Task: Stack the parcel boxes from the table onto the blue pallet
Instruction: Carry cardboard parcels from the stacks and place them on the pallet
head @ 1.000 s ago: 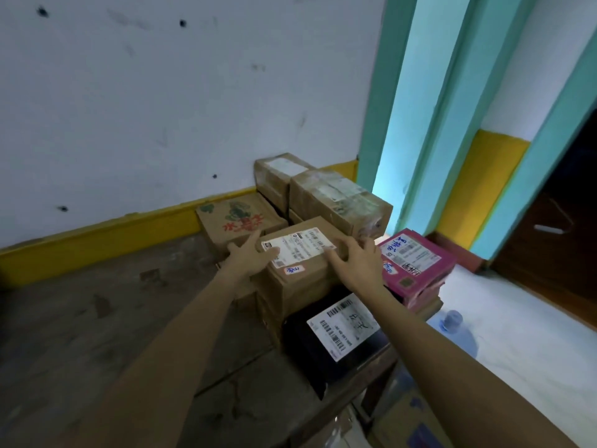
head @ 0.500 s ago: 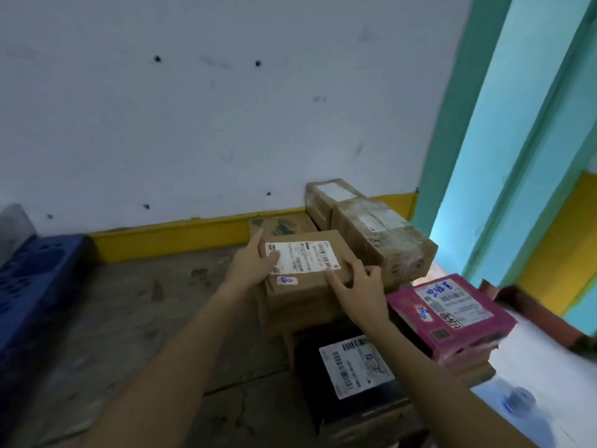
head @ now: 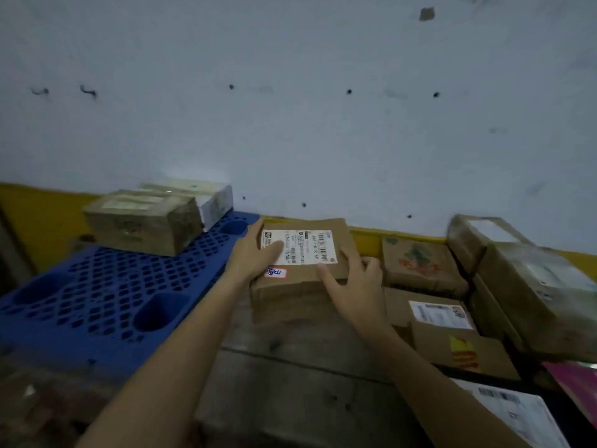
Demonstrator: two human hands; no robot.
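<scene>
Two bare hands grip one brown cardboard parcel box with a white shipping label and a small red-edged sticker (head: 302, 253): the left hand (head: 255, 253) wraps its left edge with the thumb lying on the label, and the right hand (head: 352, 279) clasps its near right corner, fingers spread over the top. The box sits above the worn dark wooden table (head: 290, 367), just beside the right edge of the blue perforated plastic pallet (head: 106, 302); whether it is lifted clear or resting on the wood I cannot tell. On the pallet's far corner by the wall, a taped brown carton (head: 145, 221) and a white-sided box (head: 213, 198) lie touching each other. Several more parcels wait to the right, among them a brown box printed with red and green artwork (head: 420, 263).

This looks like the carry step, box in hand and heading for the pallet. The next move calls for shifting it left over the blue grid, setting it down flat beside or against the stacked cartons, then letting go.
</scene>
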